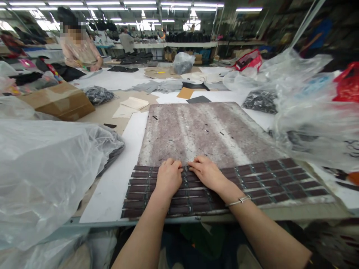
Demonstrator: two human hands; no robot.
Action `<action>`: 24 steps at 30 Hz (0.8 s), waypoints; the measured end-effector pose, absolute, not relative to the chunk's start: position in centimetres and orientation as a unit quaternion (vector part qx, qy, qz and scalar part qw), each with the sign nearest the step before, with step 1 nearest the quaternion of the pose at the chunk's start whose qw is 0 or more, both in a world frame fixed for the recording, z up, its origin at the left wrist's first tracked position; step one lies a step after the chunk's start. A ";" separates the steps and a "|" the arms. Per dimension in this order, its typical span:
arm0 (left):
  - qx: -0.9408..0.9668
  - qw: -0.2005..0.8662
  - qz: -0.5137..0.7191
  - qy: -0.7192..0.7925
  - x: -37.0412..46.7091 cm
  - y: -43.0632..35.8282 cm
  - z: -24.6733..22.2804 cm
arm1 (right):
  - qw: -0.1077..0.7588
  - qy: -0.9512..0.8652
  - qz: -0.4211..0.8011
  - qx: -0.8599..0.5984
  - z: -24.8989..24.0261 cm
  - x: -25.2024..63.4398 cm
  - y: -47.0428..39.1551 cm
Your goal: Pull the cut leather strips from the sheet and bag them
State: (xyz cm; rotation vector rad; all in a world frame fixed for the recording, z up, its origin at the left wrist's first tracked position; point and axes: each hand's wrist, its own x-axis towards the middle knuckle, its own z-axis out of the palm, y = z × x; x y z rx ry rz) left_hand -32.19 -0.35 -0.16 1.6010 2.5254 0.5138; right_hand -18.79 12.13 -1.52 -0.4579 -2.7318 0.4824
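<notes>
- Fingers of the left hand and right hand are bent, tips lowered onto the far row of brown strips, with a narrow gap between the two hands. Whether they pinch a strip or only press on it, I cannot tell.
- Brown strips lie directly under the fingertips and spread to both sides of them, in several rows that run back toward the wrists. Their ends are parted by thin greenish seams.
- Working with both hands close together looks sensible: one can steady a strip while the other trues its edge. Light, even pressure should serve best, since a hard push could skew the neighbouring rows.
- Forearms cross the nearer rows, so holding the wrists and the bracelet clear of the strips would be wise.
- Board, mottled and worn, carries the strips and stretches bare beyond the fingertips, apart from small dark scraps. Brushing away any scraps near the fingers should help pieces lie flat.
- White paper lies left of the fingers; a bulky plastic bag sits farther left, and a cardboard box ahead of it.
- Clear bags crowd the right, well apart from the fingers.
</notes>
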 end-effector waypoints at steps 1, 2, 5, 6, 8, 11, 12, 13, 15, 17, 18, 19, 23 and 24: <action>0.530 0.051 0.171 0.829 -32.3 -0.4 -0.2 | 0.169 -0.956 0.179 -0.161 -1.5 -18.8 12.1; 0.532 0.049 0.173 0.828 -32.3 -0.4 -0.2 | 0.175 -0.951 0.196 -0.165 -1.5 -18.8 12.1; 0.535 0.051 0.172 0.826 -32.3 -0.4 0.1 | 0.202 -0.920 0.263 -0.208 -1.2 -18.8 12.2; 0.534 0.054 0.169 0.826 -32.3 -0.3 0.2 | 0.211 -0.908 0.284 -0.225 -1.1 -18.8 12.3; 0.533 0.058 0.162 0.828 -32.2 -0.3 0.5 | 0.219 -0.894 0.308 -0.241 -0.9 -18.9 12.5; 0.532 0.060 0.158 0.830 -32.1 -0.3 0.6 | 0.205 -0.907 0.297 -0.215 -0.9 -19.0 12.5; 0.532 0.059 0.159 0.829 -32.0 -0.3 0.5 | 0.197 -0.915 0.286 -0.205 -1.0 -19.1 12.4; 0.533 0.058 0.161 0.829 -32.1 -0.3 0.5 | 0.188 -0.922 0.275 -0.198 -1.0 -19.2 12.4; 0.534 0.054 0.167 0.827 -32.1 -0.3 0.3 | 0.171 -0.931 0.257 -0.193 -1.1 -19.2 12.2; 0.536 0.049 0.173 0.825 -32.2 -0.3 0.0 | 0.158 -0.939 0.239 -0.191 -1.2 -19.3 12.1; 0.538 0.047 0.176 0.823 -32.2 -0.3 0.0 | 0.153 -0.943 0.229 -0.189 -1.2 -19.2 12.1; 0.541 0.045 0.179 0.821 -32.3 -0.3 -0.1 | 0.149 -0.946 0.218 -0.187 -1.2 -19.2 12.1; 0.550 0.033 0.183 0.815 -32.4 -0.4 -0.2 | 0.138 -0.958 0.179 -0.178 -1.1 -19.1 12.0; 0.552 0.028 0.181 0.813 -32.4 -0.4 -0.3 | 0.136 -0.960 0.171 -0.176 -1.1 -19.2 12.0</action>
